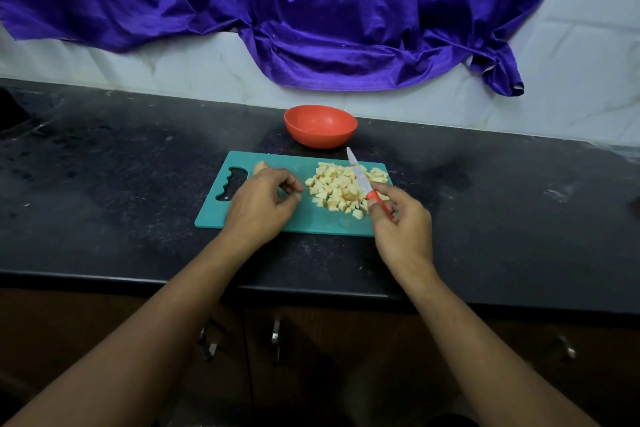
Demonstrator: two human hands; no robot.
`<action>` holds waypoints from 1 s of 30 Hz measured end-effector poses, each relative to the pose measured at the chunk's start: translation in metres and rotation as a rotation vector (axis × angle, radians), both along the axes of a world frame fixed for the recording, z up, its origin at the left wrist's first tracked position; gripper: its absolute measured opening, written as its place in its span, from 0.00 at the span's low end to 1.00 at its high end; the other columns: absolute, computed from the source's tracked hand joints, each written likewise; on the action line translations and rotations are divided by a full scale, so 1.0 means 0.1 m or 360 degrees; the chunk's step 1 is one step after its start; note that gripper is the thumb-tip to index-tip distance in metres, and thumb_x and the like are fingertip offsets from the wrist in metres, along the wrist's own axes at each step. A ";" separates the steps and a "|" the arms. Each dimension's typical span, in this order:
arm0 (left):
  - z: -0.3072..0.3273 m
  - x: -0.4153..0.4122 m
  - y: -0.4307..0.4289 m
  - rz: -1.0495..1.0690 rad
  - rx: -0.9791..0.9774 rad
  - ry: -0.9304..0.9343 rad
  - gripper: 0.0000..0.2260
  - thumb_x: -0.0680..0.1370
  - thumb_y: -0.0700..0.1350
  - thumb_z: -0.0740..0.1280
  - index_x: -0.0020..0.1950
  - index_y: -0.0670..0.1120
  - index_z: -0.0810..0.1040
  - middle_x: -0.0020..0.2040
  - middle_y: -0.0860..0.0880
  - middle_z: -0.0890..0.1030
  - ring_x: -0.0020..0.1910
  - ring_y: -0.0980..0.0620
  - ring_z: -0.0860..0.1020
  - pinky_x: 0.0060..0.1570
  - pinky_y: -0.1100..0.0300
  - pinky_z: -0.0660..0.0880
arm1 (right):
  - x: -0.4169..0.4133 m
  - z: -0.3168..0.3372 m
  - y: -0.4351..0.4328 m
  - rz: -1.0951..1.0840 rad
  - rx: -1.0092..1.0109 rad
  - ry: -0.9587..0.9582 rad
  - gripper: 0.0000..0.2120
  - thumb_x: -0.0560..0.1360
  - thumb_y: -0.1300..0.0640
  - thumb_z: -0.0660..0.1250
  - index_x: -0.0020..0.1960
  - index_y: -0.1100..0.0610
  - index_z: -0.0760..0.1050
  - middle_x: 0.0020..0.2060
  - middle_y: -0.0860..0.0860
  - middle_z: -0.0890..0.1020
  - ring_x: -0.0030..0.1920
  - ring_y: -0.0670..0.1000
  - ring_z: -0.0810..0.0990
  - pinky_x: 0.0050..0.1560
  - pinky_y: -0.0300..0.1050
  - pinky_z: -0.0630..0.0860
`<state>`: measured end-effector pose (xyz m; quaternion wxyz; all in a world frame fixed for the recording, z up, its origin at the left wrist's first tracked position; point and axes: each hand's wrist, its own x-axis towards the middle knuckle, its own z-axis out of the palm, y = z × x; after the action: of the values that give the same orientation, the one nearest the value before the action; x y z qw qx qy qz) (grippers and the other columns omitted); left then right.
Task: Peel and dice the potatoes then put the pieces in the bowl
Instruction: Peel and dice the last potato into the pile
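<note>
Plainly the cutting is nearly finished: a heap of diced potato (337, 189) lies on the right half of the teal cutting board (311, 224), and one uncut potato chunk (260, 167) sits at the board's far left edge, half hidden behind the left hand (261, 204). The right hand (401, 229) pinches the red handle of a small knife (362, 177) between thumb and fingers, the blade angled up and away over the heap rather than down on the board. The left hand hovers over the bare middle of the board with fingers loosely curled and nothing visibly in them. The orange-red bowl (320, 137) stands on the black counter (121, 184) just beyond the board's far edge, and no pieces show inside it. To do this step well, the person probably wants to bring the last chunk to the open middle of the board, well clear of the heap, settle the handle deeper into the palm for control, and tuck the left fingertips back before the blade comes down. The bowl is close enough that the dice could later be swept straight off the far edge.
</note>
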<state>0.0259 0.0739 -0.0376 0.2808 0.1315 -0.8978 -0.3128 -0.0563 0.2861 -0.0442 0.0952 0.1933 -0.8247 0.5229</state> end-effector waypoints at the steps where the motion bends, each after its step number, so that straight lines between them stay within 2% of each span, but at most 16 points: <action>1: 0.02 -0.05 0.06 -0.0056 -0.0026 -0.0009 0.04 0.78 0.46 0.72 0.50 0.55 0.82 0.48 0.59 0.79 0.43 0.63 0.74 0.42 0.58 0.73 | -0.01 0.00 0.01 -0.0011 -0.0066 -0.0022 0.16 0.81 0.57 0.68 0.68 0.49 0.80 0.38 0.47 0.83 0.34 0.49 0.79 0.32 0.44 0.77; 5: 0.12 -0.27 0.23 -0.0142 -0.0090 -0.0021 0.04 0.77 0.46 0.73 0.50 0.54 0.82 0.49 0.57 0.80 0.40 0.63 0.73 0.44 0.66 0.68 | -0.04 -0.01 0.03 -0.0038 -0.0147 -0.0038 0.16 0.81 0.58 0.68 0.68 0.50 0.80 0.37 0.47 0.83 0.30 0.41 0.75 0.28 0.35 0.70; 8: 0.18 -0.33 0.16 -0.0050 -0.0056 0.0013 0.05 0.77 0.45 0.73 0.50 0.55 0.82 0.48 0.58 0.80 0.38 0.63 0.73 0.41 0.62 0.68 | -0.03 -0.02 0.02 -0.0020 -0.0136 -0.0035 0.16 0.81 0.58 0.68 0.68 0.50 0.80 0.36 0.48 0.83 0.29 0.43 0.75 0.28 0.39 0.72; 10: 0.21 -0.35 0.16 -0.0067 -0.0138 -0.0034 0.05 0.77 0.46 0.73 0.50 0.55 0.82 0.48 0.58 0.80 0.39 0.63 0.73 0.41 0.60 0.68 | -0.04 -0.01 0.02 -0.0033 -0.0206 -0.0054 0.16 0.81 0.57 0.68 0.68 0.50 0.80 0.39 0.47 0.84 0.35 0.45 0.81 0.34 0.42 0.79; 12: 0.27 -0.39 0.25 -0.0160 -0.0244 -0.0102 0.05 0.76 0.50 0.74 0.51 0.55 0.82 0.48 0.58 0.79 0.42 0.61 0.75 0.42 0.58 0.71 | -0.06 -0.01 0.02 -0.0051 -0.0310 -0.0089 0.15 0.82 0.57 0.68 0.68 0.51 0.80 0.42 0.47 0.85 0.42 0.47 0.85 0.41 0.45 0.83; 16: 0.32 -0.57 0.48 -0.0206 -0.0396 -0.0292 0.09 0.74 0.56 0.75 0.51 0.54 0.82 0.48 0.57 0.80 0.50 0.54 0.79 0.46 0.56 0.75 | -0.07 -0.03 0.02 -0.0064 -0.0385 -0.0098 0.14 0.81 0.58 0.69 0.66 0.51 0.81 0.42 0.49 0.86 0.43 0.51 0.85 0.44 0.50 0.84; 23: 0.27 -0.68 0.50 -0.0156 -0.0491 -0.0431 0.07 0.73 0.54 0.76 0.46 0.54 0.82 0.48 0.56 0.81 0.49 0.53 0.79 0.43 0.57 0.72 | -0.08 -0.04 0.02 -0.0049 -0.0366 -0.0090 0.15 0.80 0.58 0.69 0.66 0.51 0.81 0.41 0.49 0.86 0.42 0.52 0.85 0.43 0.48 0.83; 26: 0.25 -0.64 0.45 -0.0195 -0.0509 -0.0427 0.08 0.74 0.53 0.76 0.42 0.54 0.78 0.47 0.55 0.80 0.48 0.52 0.79 0.44 0.55 0.75 | -0.08 -0.04 0.02 -0.0031 -0.0375 -0.0107 0.14 0.81 0.58 0.69 0.66 0.51 0.81 0.41 0.49 0.85 0.42 0.52 0.84 0.41 0.46 0.82; 30: 0.23 -0.56 0.47 -0.0222 -0.0527 -0.0346 0.08 0.76 0.52 0.75 0.50 0.53 0.78 0.48 0.55 0.78 0.48 0.53 0.77 0.46 0.54 0.76 | -0.07 -0.03 0.02 -0.0022 -0.0373 -0.0101 0.14 0.81 0.58 0.69 0.66 0.51 0.81 0.40 0.48 0.85 0.41 0.49 0.84 0.36 0.39 0.80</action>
<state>-0.0305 0.1205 -0.0151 0.1775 0.0540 -0.9689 -0.1637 -0.0637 0.2886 -0.0473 0.0945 0.1585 -0.7620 0.6208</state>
